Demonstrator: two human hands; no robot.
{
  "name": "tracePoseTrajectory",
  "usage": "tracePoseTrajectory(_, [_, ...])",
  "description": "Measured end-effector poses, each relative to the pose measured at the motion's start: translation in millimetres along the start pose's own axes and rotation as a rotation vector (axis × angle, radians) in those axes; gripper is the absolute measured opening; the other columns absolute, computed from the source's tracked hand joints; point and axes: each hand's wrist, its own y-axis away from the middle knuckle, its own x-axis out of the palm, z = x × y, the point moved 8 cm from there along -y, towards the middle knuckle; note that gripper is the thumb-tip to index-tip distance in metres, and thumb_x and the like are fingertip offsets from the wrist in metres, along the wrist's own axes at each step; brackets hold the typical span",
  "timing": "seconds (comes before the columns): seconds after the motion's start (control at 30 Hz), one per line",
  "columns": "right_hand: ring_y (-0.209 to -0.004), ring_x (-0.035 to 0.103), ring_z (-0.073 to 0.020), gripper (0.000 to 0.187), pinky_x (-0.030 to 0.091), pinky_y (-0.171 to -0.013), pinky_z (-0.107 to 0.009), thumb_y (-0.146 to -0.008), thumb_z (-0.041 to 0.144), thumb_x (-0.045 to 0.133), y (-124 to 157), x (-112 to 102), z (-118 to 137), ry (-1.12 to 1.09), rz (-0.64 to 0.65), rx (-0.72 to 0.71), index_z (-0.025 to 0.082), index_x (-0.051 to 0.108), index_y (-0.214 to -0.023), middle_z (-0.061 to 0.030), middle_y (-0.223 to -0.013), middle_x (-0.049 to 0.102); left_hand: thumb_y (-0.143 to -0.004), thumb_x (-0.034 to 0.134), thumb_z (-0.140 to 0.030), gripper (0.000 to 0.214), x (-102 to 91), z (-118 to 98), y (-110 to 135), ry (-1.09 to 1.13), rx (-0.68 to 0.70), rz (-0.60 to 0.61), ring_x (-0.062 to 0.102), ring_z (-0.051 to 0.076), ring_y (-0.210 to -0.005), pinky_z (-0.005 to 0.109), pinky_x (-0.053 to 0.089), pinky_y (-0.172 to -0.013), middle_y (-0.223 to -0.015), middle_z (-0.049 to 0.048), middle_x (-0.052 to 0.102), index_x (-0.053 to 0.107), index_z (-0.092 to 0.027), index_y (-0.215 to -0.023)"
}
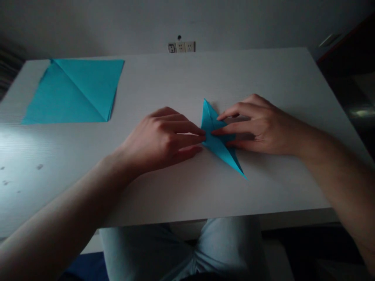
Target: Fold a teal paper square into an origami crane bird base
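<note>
A folded piece of blue origami paper [211, 127] rests on the white table, right of the middle, with one point toward the back and a long narrow point toward me. My left hand [171, 134] comes from the left, its fingertips gripping the paper's left edge. From the other side my right hand [258, 127] holds the paper, its index and middle fingertips on the upper layer and its thumb by the right flap. Part of that flap is hidden behind the right fingers.
A stack of flat blue paper [79, 91] with a diagonal crease lies at the table's back left. Wall sockets [181, 47] sit just beyond the back edge of the white table [170, 195]. My legs [181, 249] are under the front edge.
</note>
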Motion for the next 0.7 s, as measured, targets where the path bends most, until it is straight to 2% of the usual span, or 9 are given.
tracePoseTrajectory(0.07, [-0.145,0.076,-0.0441,0.04,0.059,-0.127,-0.07,-0.124,0.042,0.079,1,2,-3,-0.027,0.015,0.031,0.039,0.09,-0.162,-0.0119,-0.169,0.083,-0.13,0.077,-0.035,0.02,1.8,3,0,-0.001,-0.025,0.021,0.094,0.026,-0.124,0.046,0.069,-0.114,-0.141,0.0017,0.099,0.095,-0.032,-0.139])
tracePoseTrajectory(0.13, [-0.156,0.074,-0.0449,0.047,0.056,-0.134,-0.071,-0.122,0.043,0.082,2,5,-7,-0.077,0.034,0.051,0.044,0.086,-0.168,-0.0086,-0.18,0.079,-0.13,0.078,-0.034,0.019,-0.1,1,-1,-0.024,-0.003,-0.01,0.094,0.027,-0.121,0.046,0.07,-0.111,-0.138,0.0044,0.099,0.095,-0.028,-0.138])
tracePoseTrajectory(0.2, [-0.163,0.072,-0.0451,0.057,0.055,-0.138,-0.071,-0.12,0.046,0.085,3,7,-8,-0.123,0.032,0.027,0.043,0.08,-0.177,-0.0079,-0.186,0.077,-0.131,0.078,-0.034,0.02,-2.9,-5,-1,-0.044,0.063,-0.058,0.094,0.026,-0.119,0.045,0.071,-0.11,-0.136,0.0062,0.099,0.094,-0.023,-0.135])
tracePoseTrajectory(0.27, [-0.165,0.073,-0.0454,0.064,0.056,-0.138,-0.071,-0.12,0.048,0.086,4,8,-11,-0.143,0.028,0.002,0.04,0.076,-0.183,-0.0097,-0.187,0.076,-0.132,0.075,-0.033,0.021,-2.9,-9,-1,-0.049,0.102,-0.064,0.094,0.025,-0.123,0.044,0.071,-0.113,-0.138,0.0055,0.099,0.093,-0.023,-0.134])
tracePoseTrajectory(0.4, [-0.165,0.075,-0.0448,0.062,0.057,-0.137,-0.069,-0.12,0.043,0.086,5,10,-14,-0.14,0.055,-0.002,0.039,0.077,-0.182,-0.0102,-0.188,0.076,-0.133,0.07,-0.033,0.025,1.4,-8,0,-0.015,0.073,0.032,0.094,0.026,-0.133,0.044,0.07,-0.125,-0.146,0.0035,0.098,0.094,-0.031,-0.138])
tracePoseTrajectory(0.53, [-0.166,0.074,-0.0439,0.058,0.057,-0.137,-0.068,-0.118,0.042,0.089,4,9,-14,-0.157,0.069,0.018,0.044,0.082,-0.176,-0.0056,-0.188,0.076,-0.131,0.072,-0.034,0.024,1.6,-7,0,0.027,0.055,0.075,0.094,0.026,-0.136,0.047,0.068,-0.134,-0.148,0.0021,0.097,0.095,-0.033,-0.139])
tracePoseTrajectory(0.6, [-0.168,0.072,-0.0428,0.053,0.055,-0.139,-0.068,-0.122,0.043,0.085,3,8,-12,-0.147,0.087,0.027,0.042,0.083,-0.174,-0.0068,-0.189,0.076,-0.131,0.072,-0.033,0.025,2.5,-9,-2,0.045,0.052,0.066,0.093,0.025,-0.14,0.049,0.065,-0.141,-0.153,0.0022,0.096,0.094,-0.033,-0.144])
tracePoseTrajectory(0.7, [-0.17,0.071,-0.0431,0.05,0.054,-0.141,-0.068,-0.126,0.04,0.08,3,8,-8,-0.118,0.115,0.017,0.029,0.082,-0.175,-0.0155,-0.19,0.073,-0.131,0.071,-0.032,0.028,6.3,-13,-4,0.093,0.06,0.051,0.092,0.023,-0.145,0.051,0.059,-0.149,-0.159,0.003,0.094,0.091,-0.032,-0.152])
